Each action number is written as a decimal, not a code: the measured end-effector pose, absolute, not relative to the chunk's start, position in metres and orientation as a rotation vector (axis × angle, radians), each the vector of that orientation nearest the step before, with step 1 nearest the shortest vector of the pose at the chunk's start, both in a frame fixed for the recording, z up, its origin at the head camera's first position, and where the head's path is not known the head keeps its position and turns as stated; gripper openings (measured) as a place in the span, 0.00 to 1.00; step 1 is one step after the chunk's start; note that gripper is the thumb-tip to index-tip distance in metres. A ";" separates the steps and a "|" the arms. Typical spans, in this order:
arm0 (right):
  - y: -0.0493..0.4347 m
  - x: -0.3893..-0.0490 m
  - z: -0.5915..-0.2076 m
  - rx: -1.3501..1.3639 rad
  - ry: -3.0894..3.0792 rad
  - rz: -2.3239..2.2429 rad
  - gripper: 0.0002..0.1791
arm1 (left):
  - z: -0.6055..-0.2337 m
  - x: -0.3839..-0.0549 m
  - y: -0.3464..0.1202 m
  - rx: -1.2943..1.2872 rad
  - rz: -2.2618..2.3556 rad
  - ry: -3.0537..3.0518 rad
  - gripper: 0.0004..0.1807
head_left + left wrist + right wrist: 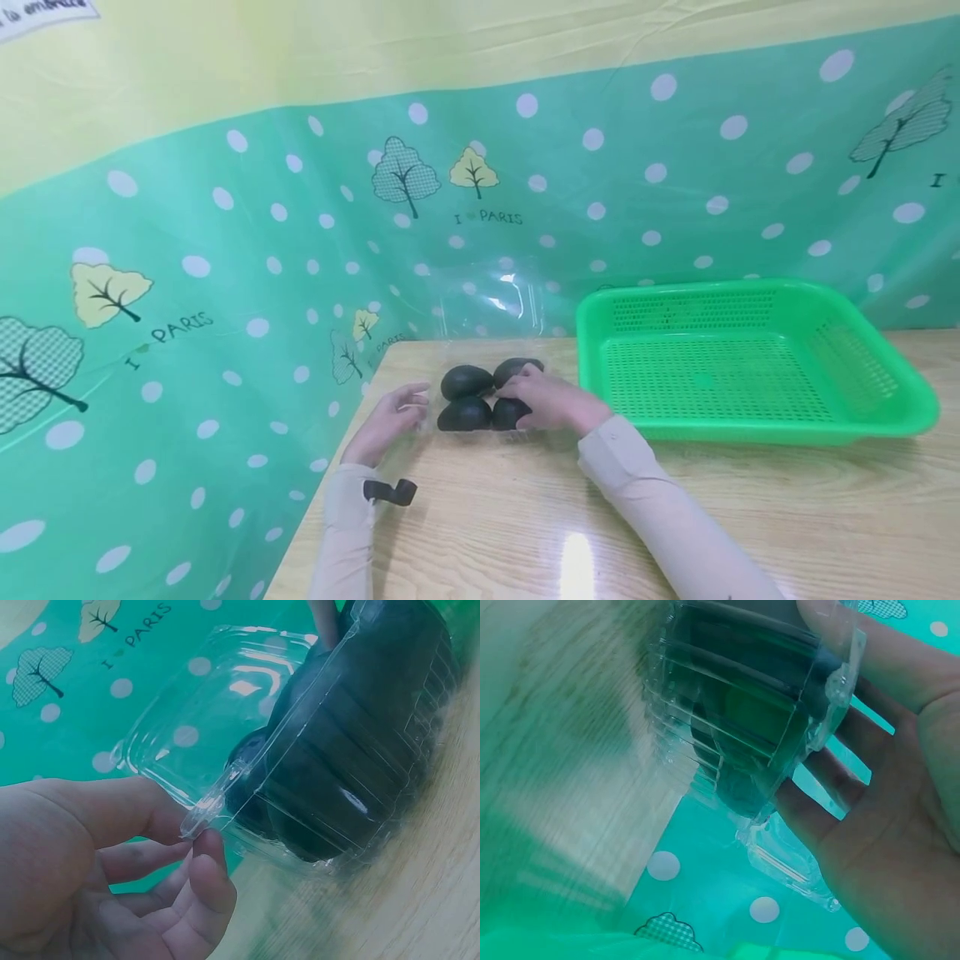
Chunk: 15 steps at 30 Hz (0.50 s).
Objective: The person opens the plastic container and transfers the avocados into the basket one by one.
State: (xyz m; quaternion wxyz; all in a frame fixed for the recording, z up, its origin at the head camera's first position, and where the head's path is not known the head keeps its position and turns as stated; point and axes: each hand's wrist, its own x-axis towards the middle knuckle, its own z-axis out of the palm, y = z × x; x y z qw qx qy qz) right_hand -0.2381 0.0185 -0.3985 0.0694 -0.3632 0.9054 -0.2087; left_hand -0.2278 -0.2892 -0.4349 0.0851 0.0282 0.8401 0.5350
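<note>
Several dark avocados [467,382] sit in two rows in a clear plastic clamshell box [300,750]. Its lid [491,304] stands raised at the back. At the box's left side, my left hand [392,421] pinches the rim between thumb and finger, as the left wrist view shows. My right hand [546,398] reaches over the right side of the box. Its thumb and fingers curl round the front right avocado [507,414], which they partly cover. In the right wrist view, the thumb lies over the top and the other fingers are partly hidden behind the box wall.
A green perforated plastic basket [750,429] stands to the right on the wooden table [480,517]. Behind and to the left hangs a green and yellow sheet [247,250] with dots and trees. A black strap [390,492] is on the left sleeve.
</note>
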 end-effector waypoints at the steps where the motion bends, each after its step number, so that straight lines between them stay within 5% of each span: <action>1: 0.018 -0.238 -0.399 -1.094 2.725 -0.624 0.30 | -0.435 -0.227 -0.290 0.080 1.602 2.503 0.32; 15: 0.022 -0.238 -0.402 -1.195 2.748 -0.624 0.29 | -0.436 -0.228 -0.288 0.063 1.607 2.512 0.32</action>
